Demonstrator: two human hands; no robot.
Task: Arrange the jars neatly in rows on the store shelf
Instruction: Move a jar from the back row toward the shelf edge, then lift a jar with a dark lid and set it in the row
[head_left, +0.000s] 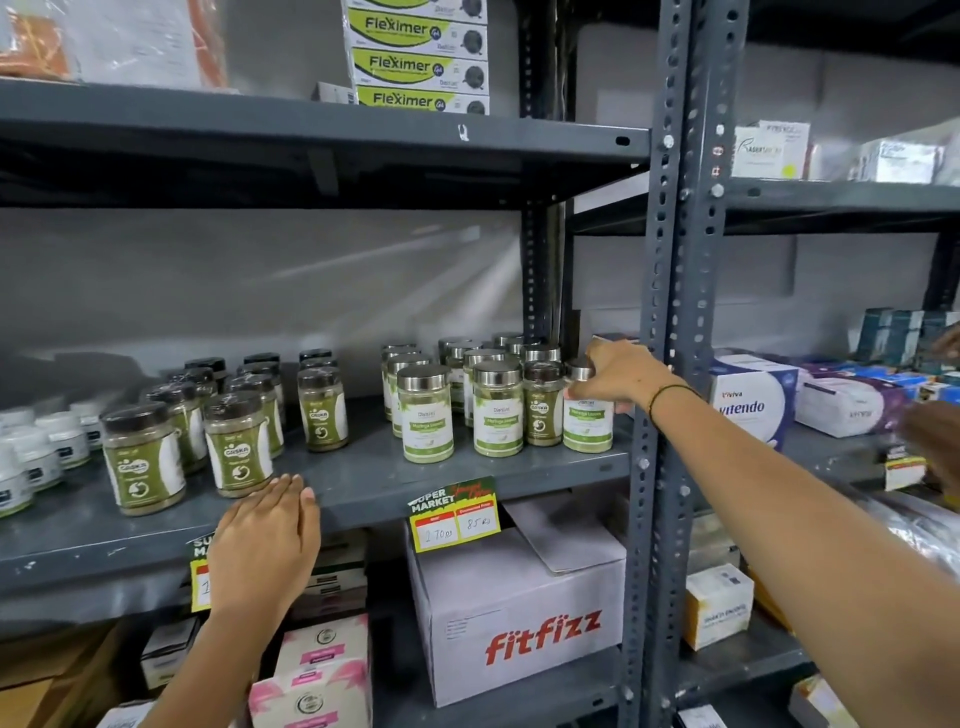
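Note:
On the grey metal shelf (363, 493) stand two groups of jars. Dark-lidded green powder jars (239, 447) form rows at the left. Silver-lidded pale green jars (426, 415) stand in rows at the right, with one dark-lidded jar (543, 410) among them. My right hand (623, 376) grips the rightmost silver-lidded jar (587, 426) around its lid and shoulder; the jar stands upright on the shelf. My left hand (265, 545) rests flat against the shelf's front edge, fingers together, just below a dark-lidded jar, holding nothing.
Small white bottles (36, 452) crowd the shelf's far left. A perforated upright post (670, 364) stands just right of my right hand. A yellow price tag (454, 519) hangs off the shelf edge. Below sit a fitfizz carton (519, 613) and pink boxes (322, 670). Another person's hand (930, 441) reaches in at right.

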